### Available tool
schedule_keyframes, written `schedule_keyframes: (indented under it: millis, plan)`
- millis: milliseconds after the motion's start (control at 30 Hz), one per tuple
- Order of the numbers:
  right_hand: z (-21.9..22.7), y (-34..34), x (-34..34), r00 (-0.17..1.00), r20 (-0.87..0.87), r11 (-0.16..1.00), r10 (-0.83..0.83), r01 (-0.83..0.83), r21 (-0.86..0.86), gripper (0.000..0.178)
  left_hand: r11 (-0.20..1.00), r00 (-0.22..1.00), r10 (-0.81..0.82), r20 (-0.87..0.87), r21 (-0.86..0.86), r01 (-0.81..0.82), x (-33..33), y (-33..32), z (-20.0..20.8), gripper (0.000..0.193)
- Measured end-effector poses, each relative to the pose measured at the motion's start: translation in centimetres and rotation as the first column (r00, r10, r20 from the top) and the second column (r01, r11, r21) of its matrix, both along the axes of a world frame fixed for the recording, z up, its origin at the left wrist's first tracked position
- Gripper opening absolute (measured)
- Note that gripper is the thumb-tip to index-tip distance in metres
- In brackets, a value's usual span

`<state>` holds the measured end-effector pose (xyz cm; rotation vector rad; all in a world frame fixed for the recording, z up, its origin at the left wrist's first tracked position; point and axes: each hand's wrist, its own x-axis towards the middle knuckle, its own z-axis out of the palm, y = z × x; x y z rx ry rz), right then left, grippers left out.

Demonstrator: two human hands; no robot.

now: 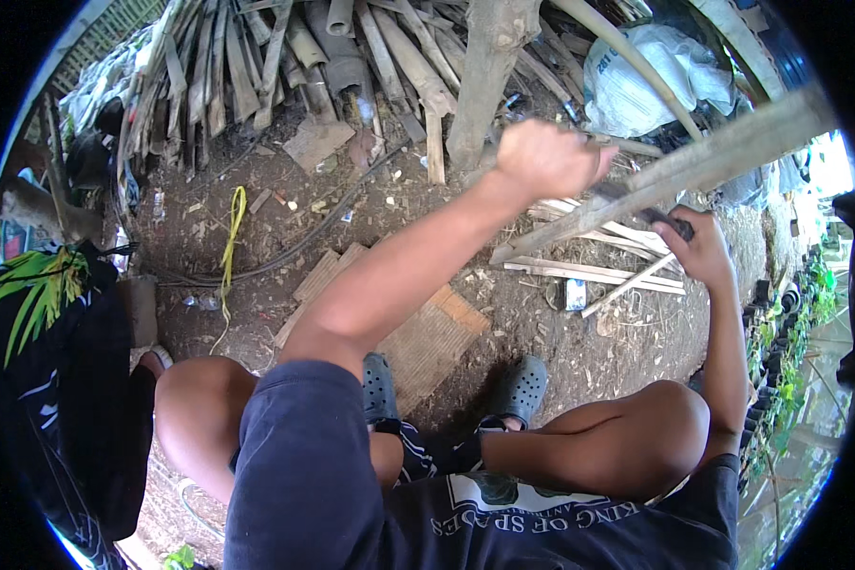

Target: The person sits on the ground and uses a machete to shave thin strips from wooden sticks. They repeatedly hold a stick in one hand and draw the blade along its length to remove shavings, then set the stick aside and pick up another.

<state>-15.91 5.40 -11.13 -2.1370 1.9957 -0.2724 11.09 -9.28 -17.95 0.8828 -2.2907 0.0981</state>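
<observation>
The person sits low over bare dirt, knees spread, dark clogs (521, 388) planted on the ground. The left hand (546, 157) is raised and curled into a tight fist around the upper part of a long bamboo slat (693, 163), which runs slanting from the upper right edge of the view down to the ground near the middle. The right hand (701, 249) sits lower and to the right, just under the slat, fingers closed around a dark handle (670, 222) that looks like a knife's; the blade itself is hard to make out against the bamboo, so where it meets the slat cannot be told.

Beneath the slat, thin pale split strips (594, 271) lie in a loose fan on the dirt, touching one another. A flat woven mat (427, 332) rests on the ground just ahead of the clogs. A rough upright post (484, 76) stands beyond the left hand, and behind it a stack of weathered bamboo lengths (256, 57) leans across the top of the view. A white sack (636, 81) slumps at the upper right. A yellow cord (233, 237) and a dark hose (294, 249) trail over the soil at the left. Small potted seedlings (779, 361) line the right edge
</observation>
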Motion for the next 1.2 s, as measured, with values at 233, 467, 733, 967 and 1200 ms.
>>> schedule_keyframes:
  millis: [233, 467, 733, 967, 1200]
  plan:
    - [1.8, 1.6, -1.5, 0.997, 0.052, 0.997, 0.060, -0.062, 0.048, 0.037, 0.893, 0.887, -0.439, 0.141, 0.175, 0.414, 0.8, 1.6, 0.8, 0.043]
    - [-2.2, 0.1, -1.7, 0.985, -0.174, 0.970, 0.013, -0.055, -0.238, 0.039, 0.892, 0.862, -0.450, 0.234, 0.168, 0.420, 0.5, -0.9, 0.1, 0.025]
    - [-8.8, 0.0, 0.5, 0.994, -0.106, 0.983, 0.017, -0.036, -0.180, 0.037, 0.801, 0.846, -0.525, 0.087, 0.385, 0.458, 3.3, -1.9, -3.9, 0.051]
    - [-9.2, -0.1, 2.6, 0.986, -0.150, 0.994, -0.075, 0.062, -0.090, 0.037, 0.842, 0.786, -0.168, -0.595, 0.328, 0.428, 0.1, 2.9, 0.0, 0.065]
    - [-12.6, 3.4, 4.0, 0.959, -0.133, 0.968, -0.250, 0.253, 0.005, 0.044, 0.584, 0.559, -0.114, -0.821, 0.400, 0.706, 1.0, 2.5, 0.0, 0.030]
